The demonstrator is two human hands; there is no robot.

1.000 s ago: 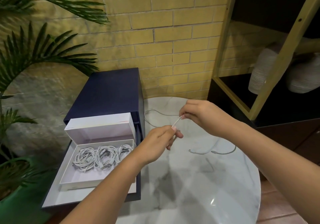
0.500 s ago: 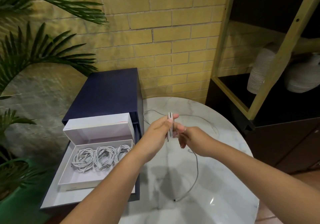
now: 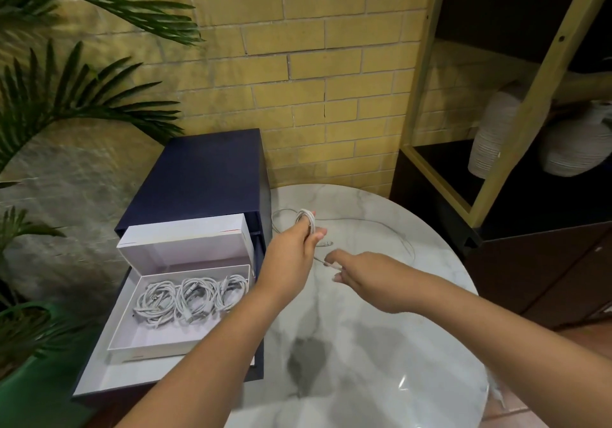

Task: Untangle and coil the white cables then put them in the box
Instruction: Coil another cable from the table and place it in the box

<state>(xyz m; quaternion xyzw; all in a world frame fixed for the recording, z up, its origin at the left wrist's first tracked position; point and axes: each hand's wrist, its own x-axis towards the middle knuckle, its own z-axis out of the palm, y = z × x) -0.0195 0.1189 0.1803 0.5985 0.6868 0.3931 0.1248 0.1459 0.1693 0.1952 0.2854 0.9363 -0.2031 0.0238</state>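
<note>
My left hand (image 3: pixel 294 248) holds a small coil of white cable (image 3: pixel 306 217) looped round its fingers, above the round marble table (image 3: pixel 381 345). My right hand (image 3: pixel 357 270) pinches the free end of that cable (image 3: pixel 326 263) just to the right of the left hand. Another thin white cable (image 3: pixel 371 224) lies loose on the table behind my hands. To the left stands the open white box (image 3: pixel 159 345), with three coiled white cables (image 3: pixel 192 298) side by side inside it.
The white box rests on the pulled-out drawer of a dark blue cabinet (image 3: pixel 205 176). A palm plant (image 3: pixel 66 96) fills the left side. A yellow brick wall is behind, and a wooden shelf with white vases (image 3: pixel 496 133) stands at the right.
The cable went from a stretched length between my hands to loops wound round my left hand. My right hand dropped lower and now holds only the short free end.
</note>
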